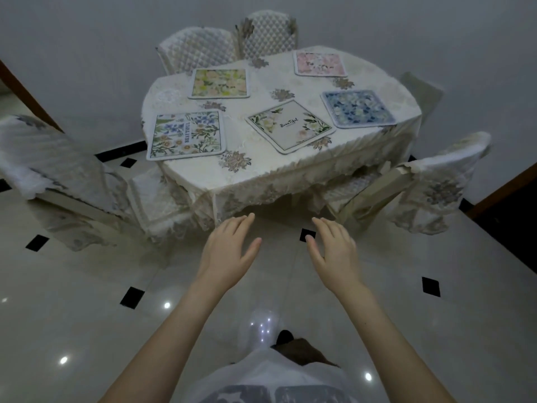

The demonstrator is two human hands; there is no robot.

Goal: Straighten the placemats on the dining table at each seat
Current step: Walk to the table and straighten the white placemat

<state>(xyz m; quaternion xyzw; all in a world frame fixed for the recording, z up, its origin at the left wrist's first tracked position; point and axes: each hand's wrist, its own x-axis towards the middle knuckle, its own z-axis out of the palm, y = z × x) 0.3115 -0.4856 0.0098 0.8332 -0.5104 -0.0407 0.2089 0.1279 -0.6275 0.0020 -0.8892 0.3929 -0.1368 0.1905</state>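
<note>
Several floral placemats lie on a dining table [261, 175] draped in a cream lace cloth. Nearest me, a white mat lettered "Beautiful" [290, 126] sits turned like a diamond, askew to the table edge. A green-and-blue mat [187, 135] lies at the front left, a yellow-green mat [220, 83] behind it, a blue mat [358, 108] at the right and a pink mat [320, 63] at the far right. My left hand [228, 251] and my right hand [334, 251] hover open over the floor, short of the table, holding nothing.
Fabric-covered chairs ring the table: one at the left [66, 175], one at the right [430, 187], two at the back [200, 50]. Glossy pale floor tiles with black diamond insets [132, 297] lie between me and the table. Grey walls stand behind.
</note>
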